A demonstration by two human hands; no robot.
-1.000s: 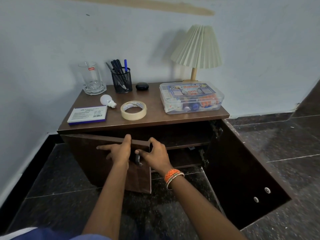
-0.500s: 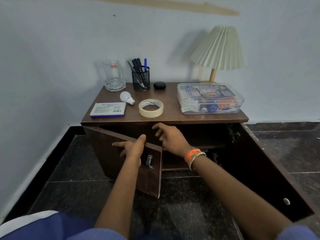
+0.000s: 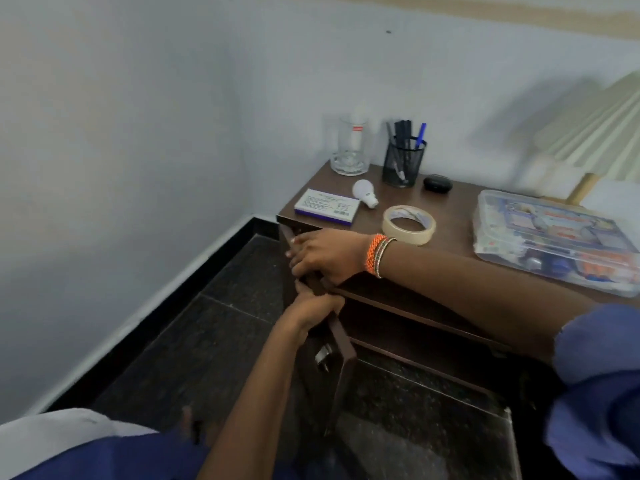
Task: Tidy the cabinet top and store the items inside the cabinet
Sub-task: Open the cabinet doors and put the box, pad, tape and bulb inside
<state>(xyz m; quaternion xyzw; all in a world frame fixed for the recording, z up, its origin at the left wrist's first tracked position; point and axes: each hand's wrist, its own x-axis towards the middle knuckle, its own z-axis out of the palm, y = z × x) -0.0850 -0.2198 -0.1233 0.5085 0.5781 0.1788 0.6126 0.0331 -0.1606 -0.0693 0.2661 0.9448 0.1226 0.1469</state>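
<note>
Swung wider since before, the left door (image 3: 332, 348) stands open; left hand (image 3: 313, 311) and right hand (image 3: 325, 254) clench its top edge. Tape (image 3: 408, 225) and box (image 3: 325, 206) sit on the worktop (image 3: 453, 216).

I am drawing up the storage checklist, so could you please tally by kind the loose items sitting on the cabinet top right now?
Glass mug: 1
Mesh pen holder: 1
Black case: 1
Light bulb: 1
Flat white box: 1
Tape roll: 1
Clear plastic box: 1
Lamp: 1
Total: 8
</note>
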